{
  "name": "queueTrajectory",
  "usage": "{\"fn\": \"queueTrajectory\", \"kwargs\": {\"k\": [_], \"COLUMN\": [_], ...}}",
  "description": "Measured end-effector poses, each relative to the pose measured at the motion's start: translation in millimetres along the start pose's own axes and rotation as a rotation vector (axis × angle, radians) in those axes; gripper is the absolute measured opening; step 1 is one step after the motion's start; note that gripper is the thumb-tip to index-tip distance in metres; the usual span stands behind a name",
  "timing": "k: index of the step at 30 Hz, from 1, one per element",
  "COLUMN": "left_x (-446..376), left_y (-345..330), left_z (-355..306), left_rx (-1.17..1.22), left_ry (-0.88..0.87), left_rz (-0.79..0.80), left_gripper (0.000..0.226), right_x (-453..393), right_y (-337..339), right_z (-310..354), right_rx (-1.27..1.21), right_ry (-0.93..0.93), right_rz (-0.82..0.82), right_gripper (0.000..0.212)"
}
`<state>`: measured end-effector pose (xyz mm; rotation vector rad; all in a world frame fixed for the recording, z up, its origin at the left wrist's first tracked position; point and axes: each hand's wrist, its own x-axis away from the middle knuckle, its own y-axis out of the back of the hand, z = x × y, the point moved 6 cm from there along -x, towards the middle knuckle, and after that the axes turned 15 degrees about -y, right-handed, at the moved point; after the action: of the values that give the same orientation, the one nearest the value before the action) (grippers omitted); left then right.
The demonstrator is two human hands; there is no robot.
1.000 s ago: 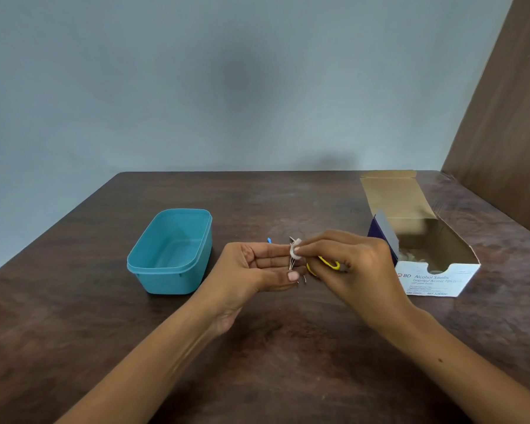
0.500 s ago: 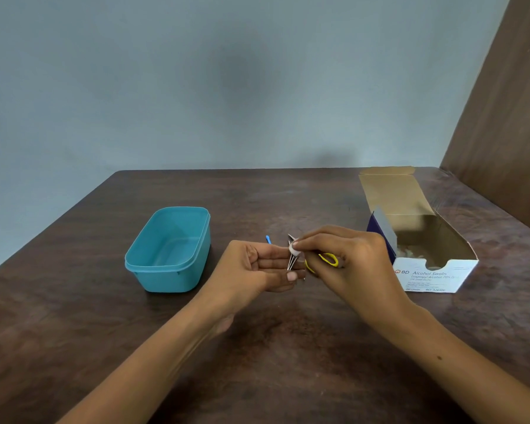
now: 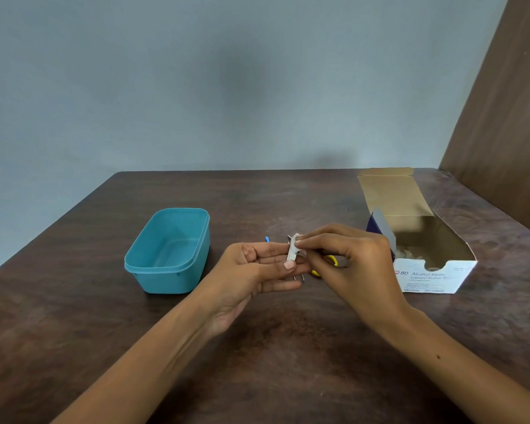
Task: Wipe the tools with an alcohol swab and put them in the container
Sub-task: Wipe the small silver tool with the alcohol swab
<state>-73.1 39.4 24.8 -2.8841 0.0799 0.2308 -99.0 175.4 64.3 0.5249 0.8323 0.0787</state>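
Dark wooden desk (image 3: 288, 347) below, my left hand (image 3: 257, 270) grips a metal tool (image 3: 297, 275), right hand (image 3: 349, 264) pinching the swab (image 3: 292, 249) around it; next, I judge, the teal container (image 3: 169, 249) left of my hands.

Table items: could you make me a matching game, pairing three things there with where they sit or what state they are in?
Things:
1. teal container
2. swab box
3. white swab

States:
A. pinched in the right hand, pressed on a metal tool
B. at the table's right, flap open
C. left of both hands, nothing seen inside

Pairs: 1-C, 2-B, 3-A
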Motion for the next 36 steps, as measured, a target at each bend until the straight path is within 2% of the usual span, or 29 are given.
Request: {"fn": "queueTrajectory", "kwargs": {"k": [9, 17, 24, 30, 33, 36], "left_x": [-1.5, -1.6, -4.5, -3.1, -2.6, -2.8], "left_y": [3.1, 1.2, 7.6, 5.5, 3.9, 3.6], "left_z": [2.7, 2.7, 4.8, 6.5, 8.6, 5.8], "left_rx": [0.058, 0.071, 0.076, 0.095, 0.097, 0.089], "left_ry": [0.040, 0.049, 0.024, 0.030, 0.046, 0.038], "left_rz": [-0.030, -0.008, -0.069, -0.083, -0.083, -0.112], "left_gripper": [0.025, 0.027, 0.026, 0.021, 0.024, 0.022], "right_x": [2.3, 1.5, 4.6, 0.5, -3.5, -6.1], "right_y": [-2.4, -0.1, -8.9, -10.9, -8.1, -6.2], "right_z": [0.8, 0.9, 8.3, 8.6, 3.1, -9.1], "right_rx": [0.019, -0.047, 0.066, 0.009, -0.084, -0.282], "right_ry": [0.016, -0.052, 0.042, 0.049, -0.040, -0.305], "right_rz": [0.066, -0.027, 0.116, 0.203, 0.225, 0.228], "right_gripper": [0.010, 0.006, 0.010, 0.014, 0.014, 0.012]}}
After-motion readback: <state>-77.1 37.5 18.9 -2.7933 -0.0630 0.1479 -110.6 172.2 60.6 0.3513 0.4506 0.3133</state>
